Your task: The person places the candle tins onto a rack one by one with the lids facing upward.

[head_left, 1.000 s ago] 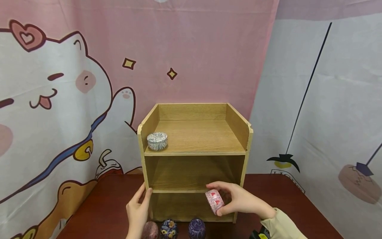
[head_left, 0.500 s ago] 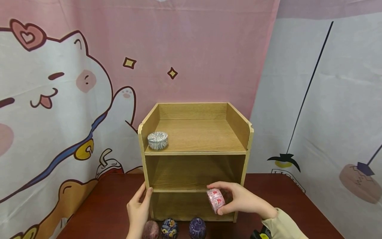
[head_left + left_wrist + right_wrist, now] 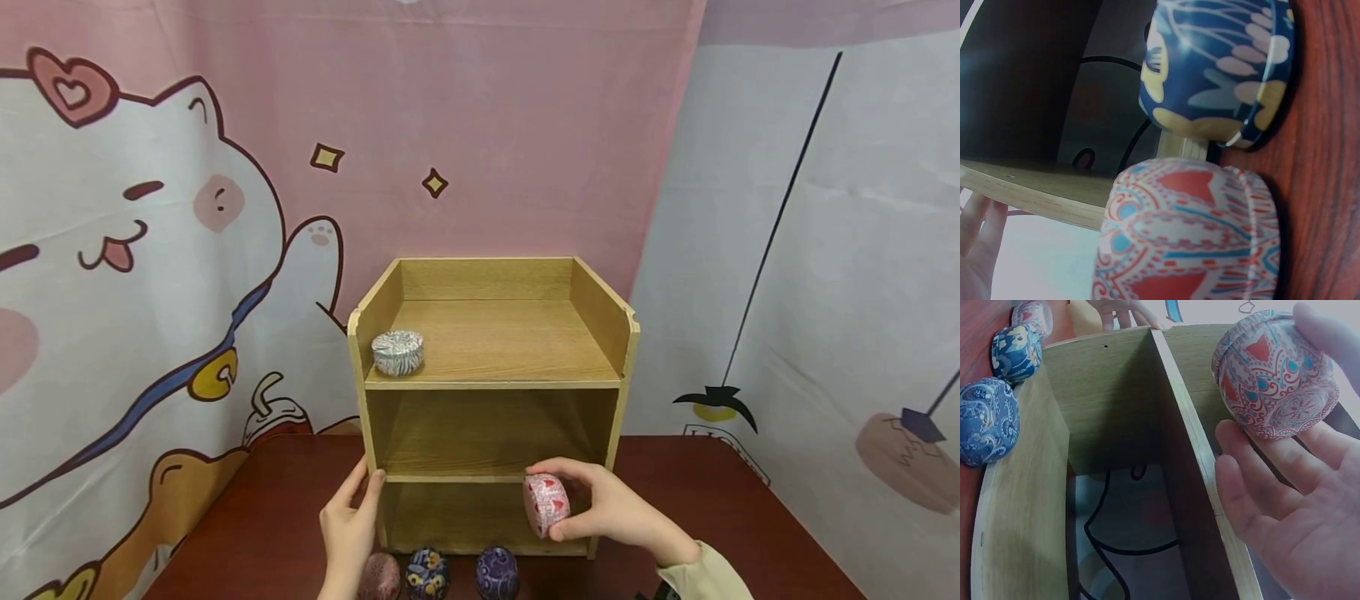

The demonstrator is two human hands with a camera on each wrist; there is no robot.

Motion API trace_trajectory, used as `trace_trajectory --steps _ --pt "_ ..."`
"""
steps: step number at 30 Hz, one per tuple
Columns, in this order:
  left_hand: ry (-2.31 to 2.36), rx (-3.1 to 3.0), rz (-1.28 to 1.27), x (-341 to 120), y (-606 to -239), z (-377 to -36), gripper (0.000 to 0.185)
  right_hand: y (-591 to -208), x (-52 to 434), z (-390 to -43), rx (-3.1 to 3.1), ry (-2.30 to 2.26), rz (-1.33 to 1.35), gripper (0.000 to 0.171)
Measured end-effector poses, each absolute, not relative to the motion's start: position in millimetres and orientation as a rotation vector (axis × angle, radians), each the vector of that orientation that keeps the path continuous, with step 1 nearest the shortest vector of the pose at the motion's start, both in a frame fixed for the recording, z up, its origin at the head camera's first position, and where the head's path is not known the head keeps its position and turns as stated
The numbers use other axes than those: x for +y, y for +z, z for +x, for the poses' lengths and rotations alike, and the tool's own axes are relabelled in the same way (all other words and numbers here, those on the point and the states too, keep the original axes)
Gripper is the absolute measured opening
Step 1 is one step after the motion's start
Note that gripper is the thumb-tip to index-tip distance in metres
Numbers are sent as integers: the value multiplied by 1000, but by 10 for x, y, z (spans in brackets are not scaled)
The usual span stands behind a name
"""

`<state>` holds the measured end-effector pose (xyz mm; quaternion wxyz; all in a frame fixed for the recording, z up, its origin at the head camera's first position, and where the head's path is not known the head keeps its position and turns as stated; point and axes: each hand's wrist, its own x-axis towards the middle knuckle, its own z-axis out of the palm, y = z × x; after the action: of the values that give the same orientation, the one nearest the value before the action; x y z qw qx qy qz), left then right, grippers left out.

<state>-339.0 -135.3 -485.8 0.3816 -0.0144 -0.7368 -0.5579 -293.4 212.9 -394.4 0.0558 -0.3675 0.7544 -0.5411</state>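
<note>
My right hand (image 3: pixel 611 508) holds a small round tin (image 3: pixel 547 505) with a red, white and blue pattern between thumb and fingers, tilted, in front of the right part of a wooden shelf unit (image 3: pixel 491 385). In the right wrist view, the tin (image 3: pixel 1275 375) is beside the divider's front edge. My left hand (image 3: pixel 348 517) grips the unit's left side panel, its thumb at the front edge. A zebra-patterned tin (image 3: pixel 398 353) sits on the top level at the left. Before the unit stand a pinkish tin (image 3: pixel 380 577), a navy flowered tin (image 3: pixel 427 573) and a purple swirled tin (image 3: pixel 497 572).
The shelf unit stands on a dark red-brown table (image 3: pixel 690 492). Behind it hangs a pink and white curtain (image 3: pixel 525 150) with cartoon prints. The unit has a top level with raised sides and two compartments below.
My right hand has shifted very slightly right with the tin, which has turned a little in its fingers. My left hand stays on the side panel.
</note>
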Motion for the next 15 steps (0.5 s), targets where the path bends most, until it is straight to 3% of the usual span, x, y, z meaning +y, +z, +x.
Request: trace_trajectory --steps 15 --pt "-1475 -1884 -26 -1352 -4843 -3387 36 -4049 2133 -2956 2260 -1730 -1122 60"
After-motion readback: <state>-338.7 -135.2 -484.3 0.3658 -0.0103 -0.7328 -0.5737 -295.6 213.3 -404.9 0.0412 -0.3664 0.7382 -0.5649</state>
